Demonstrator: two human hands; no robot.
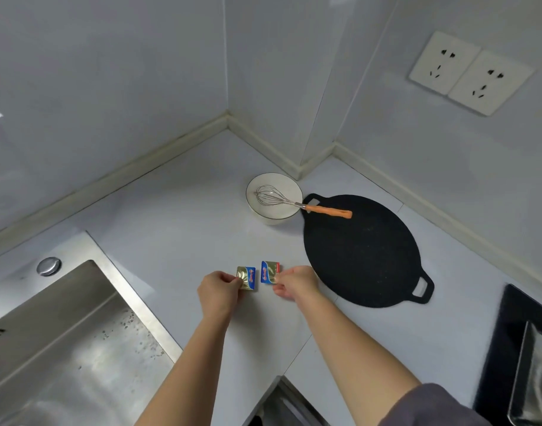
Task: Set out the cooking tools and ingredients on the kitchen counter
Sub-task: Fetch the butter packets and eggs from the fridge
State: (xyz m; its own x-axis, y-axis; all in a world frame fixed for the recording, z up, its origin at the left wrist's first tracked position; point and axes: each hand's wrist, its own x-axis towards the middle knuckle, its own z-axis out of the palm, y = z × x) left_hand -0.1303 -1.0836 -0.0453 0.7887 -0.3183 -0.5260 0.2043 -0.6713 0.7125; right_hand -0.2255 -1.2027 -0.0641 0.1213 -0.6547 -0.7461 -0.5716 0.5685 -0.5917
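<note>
Only the head view here, looking down at a corner of the counter [177,210]. The left hand [219,292] has its fingers pinched on the corner of one small foil packet [247,278], and the right hand [295,284] has its fingers pinched on the edge of a second foil packet [270,272]. The two packets sit side by side, near each other but not touching, low at the counter in front of the person; can't tell if they're fully resting on it yet.

Looks like the step is laying these down, so best bet is to press them flat, labels up, then let go.

Room-wise: the sink [63,333] edge is off to the left, the black flat pan [361,253] is just beside the right hand, and the bowl [274,196] with the whisk [294,202] sits further back. Plenty of bare counter between sink and pan.
</note>
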